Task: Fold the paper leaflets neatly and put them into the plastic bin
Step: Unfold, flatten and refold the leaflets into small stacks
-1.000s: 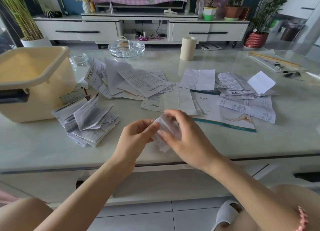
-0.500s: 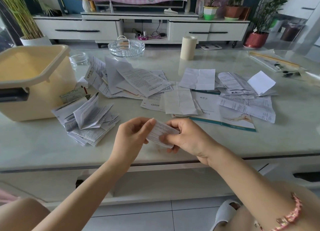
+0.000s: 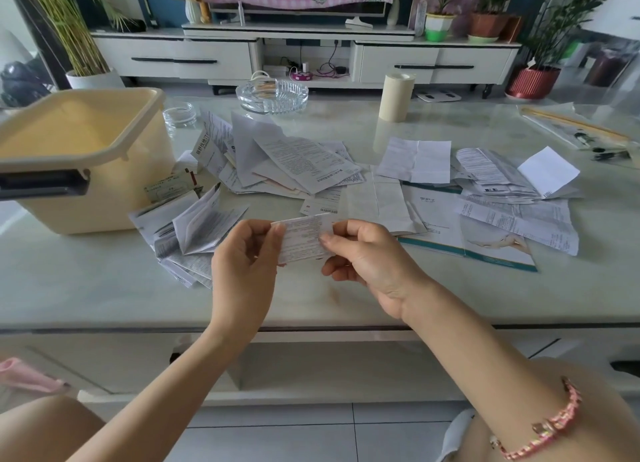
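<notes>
L hand (image 3: 242,253) & R hand (image 3: 367,257) pinched folded leaflet (image 3: 304,238) by its short edges, mid-frame, over open front strip of bench (image 3: 86,288). Folded pile (image 3: 194,229) lay just left; plastic bin (image 3: 104,184) stood upper left, lid off.

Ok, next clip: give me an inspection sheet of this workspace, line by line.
Surface: glossy pale table, much of it under paper.
Job's things: cream plastic bin open at left; folded pile beside it; unfolded leaflets spread mid-table and right; one folded leaflet held.
Clutter: glass ashtray, small glass dish, paper roll.
Grips: left grip and right grip both pinch the folded leaflet above the table's near edge.
Cables: wires on the TV unit's open shelf.
Surroundings: potted plants, tiled floor.
</notes>
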Available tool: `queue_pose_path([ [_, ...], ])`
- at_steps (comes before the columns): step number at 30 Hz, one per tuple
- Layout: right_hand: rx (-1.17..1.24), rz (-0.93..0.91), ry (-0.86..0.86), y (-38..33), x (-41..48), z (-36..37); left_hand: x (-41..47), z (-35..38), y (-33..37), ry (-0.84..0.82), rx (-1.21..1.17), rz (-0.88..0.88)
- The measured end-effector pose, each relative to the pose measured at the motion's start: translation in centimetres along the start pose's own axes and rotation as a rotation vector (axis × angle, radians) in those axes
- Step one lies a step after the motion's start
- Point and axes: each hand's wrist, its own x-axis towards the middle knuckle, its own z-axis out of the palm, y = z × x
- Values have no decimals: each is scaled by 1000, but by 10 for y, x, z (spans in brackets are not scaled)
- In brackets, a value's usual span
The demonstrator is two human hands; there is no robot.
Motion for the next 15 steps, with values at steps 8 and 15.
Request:
queue_pose_path([
  [8, -28, -66, 118, -3, 18, 12, 22, -39, -13, 215, 591, 494],
  [15, 24, -45, 221, -1, 40, 27, 13, -46, -27, -32, 604, 338],
])
